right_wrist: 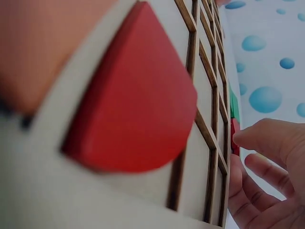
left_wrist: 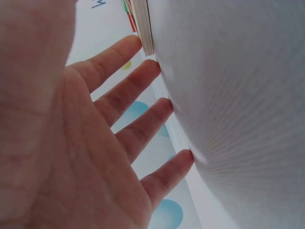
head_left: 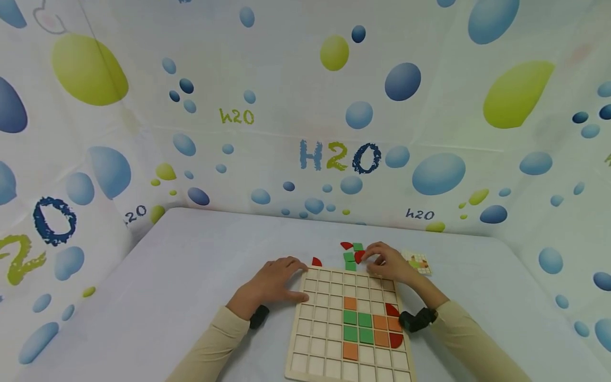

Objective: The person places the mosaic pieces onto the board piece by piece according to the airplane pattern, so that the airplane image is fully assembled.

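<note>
A wooden grid board (head_left: 321, 315) lies on the table, with orange squares (head_left: 350, 303), green squares (head_left: 365, 320) and red quarter-round pieces (head_left: 395, 340) in some cells. My left hand (head_left: 273, 281) rests at the board's far left corner, thumb along the left edge. In the left wrist view its spread fingers (left_wrist: 138, 129) touch the white tabletop and board edge. Beyond the far edge, my right hand (head_left: 387, 262) reaches a loose red quarter-round piece (head_left: 359, 257); one fingertip touches it, also in the right wrist view (right_wrist: 234, 136). The other fingers are bent and hold nothing visible.
Loose green squares (head_left: 350, 257) and another red piece (head_left: 346, 245) lie behind the board. One red piece (head_left: 316, 262) sits near its far left corner. A small pattern card (head_left: 417, 263) lies right of my right hand. A patterned curtain (head_left: 277, 159) stands behind the table.
</note>
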Tool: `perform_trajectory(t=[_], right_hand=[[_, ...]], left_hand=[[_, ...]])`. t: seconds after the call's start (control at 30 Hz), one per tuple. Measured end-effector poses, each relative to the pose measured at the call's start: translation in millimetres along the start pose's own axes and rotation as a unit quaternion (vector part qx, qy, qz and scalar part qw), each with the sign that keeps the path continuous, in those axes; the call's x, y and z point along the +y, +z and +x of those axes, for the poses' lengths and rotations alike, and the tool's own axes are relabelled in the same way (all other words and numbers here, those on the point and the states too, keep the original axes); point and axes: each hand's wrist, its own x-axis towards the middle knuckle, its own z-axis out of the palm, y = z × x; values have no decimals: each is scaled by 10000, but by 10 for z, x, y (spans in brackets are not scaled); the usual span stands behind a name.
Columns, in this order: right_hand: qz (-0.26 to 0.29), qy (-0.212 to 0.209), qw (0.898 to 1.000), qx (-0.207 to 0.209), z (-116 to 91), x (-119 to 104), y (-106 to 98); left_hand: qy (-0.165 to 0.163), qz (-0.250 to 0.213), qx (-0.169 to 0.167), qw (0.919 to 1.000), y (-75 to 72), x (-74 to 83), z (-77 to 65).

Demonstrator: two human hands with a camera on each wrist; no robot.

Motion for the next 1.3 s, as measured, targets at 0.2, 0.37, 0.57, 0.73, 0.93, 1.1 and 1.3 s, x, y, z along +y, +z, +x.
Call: perform_trajectory(t=[0.2,0.37,0.57,0.73,0.93,1.1,1.3], right_hand=[[46,-77,9996,-270,19,10,-12],[-12,-140,9993,-341,34,5,-15],[-166,-51,9995,-260,46,-4,-15],[-266,47,9991,-329,60,7,-22],[-436,145,9984,-340,55,4,-31],[-743,593,9951,-265,60,-28,-42],[-817,1002,9914,-182,55,-62,-43]], left_hand=[[8,34,10,10000,2,-3,7],[-32,29,-1,10000,-3,-2,16],[-34,1,3,10000,-13,7,17],[-47,16,-12,10000,-11,6,17],[-19,-9,-10,10000,-18,11,14],[-32,0,-19,10000,-16,9,16],[-65,-60,-52,9999,-19,15,15]])
